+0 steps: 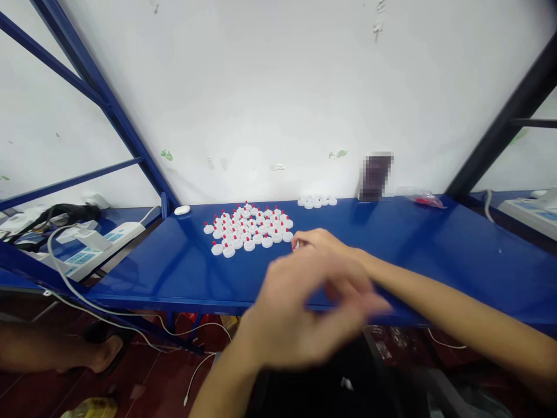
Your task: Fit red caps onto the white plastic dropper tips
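A cluster of small round white caps with red tips (257, 226) stands on the blue shelf (183, 273), left of the middle. At the cluster's right edge, my right hand (319, 239) is closed, its fingertips pinched round a small white cap with a bit of red (297, 245), mostly hidden by the fingers. My left hand (304, 307) is nearer the camera, in front of the shelf's front edge. Its fingers are curled and smeared by motion, so whether they hold anything cannot be made out.
Plain white caps (317, 201) lie against the wall, with a pixelated dark upright object (376, 177) to their right. A clear bag with red pieces (427, 200) sits farther right. A white oval case (182, 209), a power strip (104, 247) and cables are left. A person's foot (107, 354) shows below.
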Tool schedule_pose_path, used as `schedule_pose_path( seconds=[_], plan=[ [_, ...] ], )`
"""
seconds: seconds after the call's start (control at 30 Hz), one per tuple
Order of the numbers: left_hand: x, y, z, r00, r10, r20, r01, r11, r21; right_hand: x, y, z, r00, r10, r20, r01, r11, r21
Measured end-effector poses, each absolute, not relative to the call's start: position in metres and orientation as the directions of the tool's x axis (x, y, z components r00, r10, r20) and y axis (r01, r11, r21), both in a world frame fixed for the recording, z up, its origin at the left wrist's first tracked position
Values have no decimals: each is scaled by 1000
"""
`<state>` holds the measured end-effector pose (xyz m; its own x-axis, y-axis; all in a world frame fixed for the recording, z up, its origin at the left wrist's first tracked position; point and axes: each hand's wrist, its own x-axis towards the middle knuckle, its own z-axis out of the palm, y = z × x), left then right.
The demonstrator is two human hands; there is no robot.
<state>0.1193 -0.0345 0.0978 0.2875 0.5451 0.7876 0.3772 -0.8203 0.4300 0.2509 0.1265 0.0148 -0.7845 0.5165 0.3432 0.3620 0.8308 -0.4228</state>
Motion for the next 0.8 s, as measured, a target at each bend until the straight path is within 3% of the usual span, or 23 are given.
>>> schedule_pose_path(
  seconds=[0.13,0.23,0.53,0.7,0.8],
  plan=[
    [92,50,81,184,680,710,404,-711,576,259,147,29,-716,602,354,395,768,-505],
    [75,105,62,184,755,630,465,-631,621,260,155,29,-701,639,317,405,723,-560],
    [56,136,19,28,716,698,606,-567,558,250,139,4,-693,584,422,380,794,-475],
    [57,134,7,77,660,748,746,-536,396,254,133,1,-691,600,403,427,789,-442],
    [59,135,1,104,694,713,767,-512,386,258,131,0,-673,638,374,467,759,-454]
  ],
)
